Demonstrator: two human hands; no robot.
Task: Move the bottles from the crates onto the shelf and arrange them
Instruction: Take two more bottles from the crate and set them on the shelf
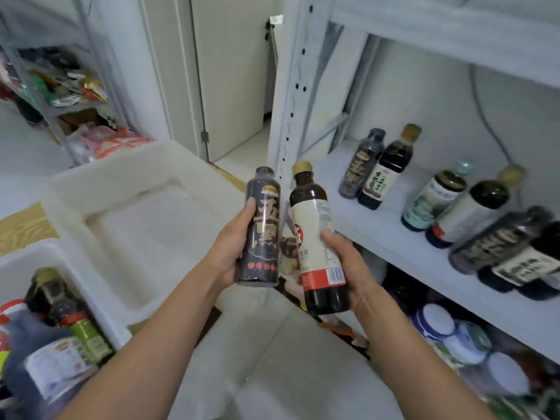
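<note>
My left hand grips a black bottle with gold lettering, held upright in front of me. My right hand grips a dark sauce bottle with a white and red label and a gold cap, right beside the first. Both bottles hang in the air left of the white shelf. Several dark bottles stand on that shelf, in a row running to the right. A white foam crate at the lower left holds several more bottles.
An empty white foam crate stands ahead on the left. Jars with white lids fill the level under the shelf. A metal rack with packets is at the far left, a door straight ahead. My legs in light trousers are below.
</note>
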